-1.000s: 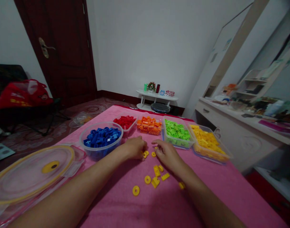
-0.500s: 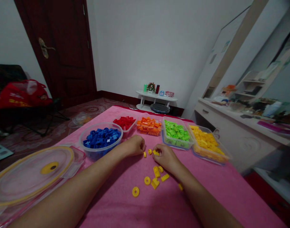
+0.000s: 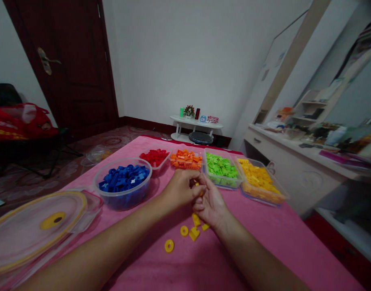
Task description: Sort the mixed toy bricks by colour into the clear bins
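Note:
My left hand (image 3: pixel 181 189) and my right hand (image 3: pixel 210 204) meet above the pink table (image 3: pixel 264 250), fingers pinched together on small yellow pieces (image 3: pixel 198 185) held between them. Just below the hands lie loose yellow pieces (image 3: pixel 195 226), and a yellow ring (image 3: pixel 169 245) rests nearer to me. Beyond the hands stand a round bowl of blue bricks (image 3: pixel 124 180) and tubs of red bricks (image 3: pixel 154 157), orange bricks (image 3: pixel 185 159), green bricks (image 3: pixel 221 166) and yellow bricks (image 3: pixel 258 178).
A clear round lid with a yellow rim (image 3: pixel 33 226) lies at the near left. A white dresser (image 3: pixel 294 169) stands to the right. A small white shelf (image 3: pixel 196 125) sits by the far wall, a dark door (image 3: pixel 64 60) at the left, a red bag (image 3: pixel 18 121) beyond.
Both hands have lifted off the table and come together, holding the small yellow pieces that lay in front of them. The view has shifted slightly.

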`<state>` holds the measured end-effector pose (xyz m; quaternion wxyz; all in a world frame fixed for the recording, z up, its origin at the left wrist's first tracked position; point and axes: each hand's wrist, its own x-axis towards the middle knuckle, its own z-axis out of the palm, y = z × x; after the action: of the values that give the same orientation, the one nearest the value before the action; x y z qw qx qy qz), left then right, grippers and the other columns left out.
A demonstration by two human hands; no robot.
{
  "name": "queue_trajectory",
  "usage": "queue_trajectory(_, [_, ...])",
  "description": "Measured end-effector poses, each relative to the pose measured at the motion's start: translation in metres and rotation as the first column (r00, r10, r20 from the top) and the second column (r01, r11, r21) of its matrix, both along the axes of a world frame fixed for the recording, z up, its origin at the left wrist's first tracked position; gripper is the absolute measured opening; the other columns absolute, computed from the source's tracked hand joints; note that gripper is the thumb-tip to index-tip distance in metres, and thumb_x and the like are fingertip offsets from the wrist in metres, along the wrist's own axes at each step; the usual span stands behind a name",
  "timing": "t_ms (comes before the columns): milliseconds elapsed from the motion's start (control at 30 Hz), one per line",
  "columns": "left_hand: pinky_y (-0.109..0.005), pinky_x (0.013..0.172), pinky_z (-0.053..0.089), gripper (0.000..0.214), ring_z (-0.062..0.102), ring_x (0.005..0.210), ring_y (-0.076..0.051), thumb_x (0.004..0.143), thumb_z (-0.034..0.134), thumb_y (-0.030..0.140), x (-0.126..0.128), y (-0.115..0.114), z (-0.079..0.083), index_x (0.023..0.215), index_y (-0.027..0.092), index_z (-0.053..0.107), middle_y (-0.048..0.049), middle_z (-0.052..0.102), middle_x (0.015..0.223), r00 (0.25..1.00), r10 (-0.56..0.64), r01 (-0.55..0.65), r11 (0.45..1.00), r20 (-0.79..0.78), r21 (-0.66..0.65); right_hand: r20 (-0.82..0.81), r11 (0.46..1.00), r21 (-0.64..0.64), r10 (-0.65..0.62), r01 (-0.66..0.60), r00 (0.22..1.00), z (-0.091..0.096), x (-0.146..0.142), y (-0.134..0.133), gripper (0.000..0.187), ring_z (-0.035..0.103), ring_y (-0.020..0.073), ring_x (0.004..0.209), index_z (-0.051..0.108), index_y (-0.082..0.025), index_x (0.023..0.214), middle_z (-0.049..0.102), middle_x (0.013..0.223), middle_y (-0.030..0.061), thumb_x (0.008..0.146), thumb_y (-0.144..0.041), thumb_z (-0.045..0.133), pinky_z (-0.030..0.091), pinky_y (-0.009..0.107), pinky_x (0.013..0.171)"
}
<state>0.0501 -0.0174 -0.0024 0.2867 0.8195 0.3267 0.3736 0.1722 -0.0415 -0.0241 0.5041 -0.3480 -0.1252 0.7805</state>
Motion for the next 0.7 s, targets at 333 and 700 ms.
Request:
queue_trajectory(333, [-0.024, 0.077, 0.048, 0.017, 0.062, 0.087, -0.014, 0.082, 0.058, 0.019, -0.003, 0.001, 0.005, 0.094, 0.02, 0.07, -0.0029, 0.069, 0.098, 0.997, -0.037, 0.023, 0.98, 0.072, 0.197, -0.053, 0.991, 0.103, -0.082, 0.087, 0.995, 0.009, 0.02, 0.01, 0.035, 0.028, 0.0012, 0.031, 0.053, -0.015, 0.076, 0.051, 0.051, -0.0041, 0.092, -0.044, 0.039, 0.016, 0.01, 0.029])
queue_trajectory(700, [-0.021, 0.062, 0.045, 0.02, 0.061, 0.067, -0.01, 0.078, 0.057, 0.016, -0.009, 0.024, -0.013, 0.092, 0.016, 0.072, -0.0039, 0.07, 0.088, 0.995, 0.035, -0.029, 0.997, -0.094, 0.07, 0.582, 0.636, 0.561, -0.758, 0.53, 0.293, 0.046, 0.203, 0.035, 0.05, 0.062, 0.0159, 0.078, 0.045, -0.022, 0.073, 0.056, 0.083, 0.0082, 0.092, -0.042, 0.004, 0.052, 0.032, 0.07])
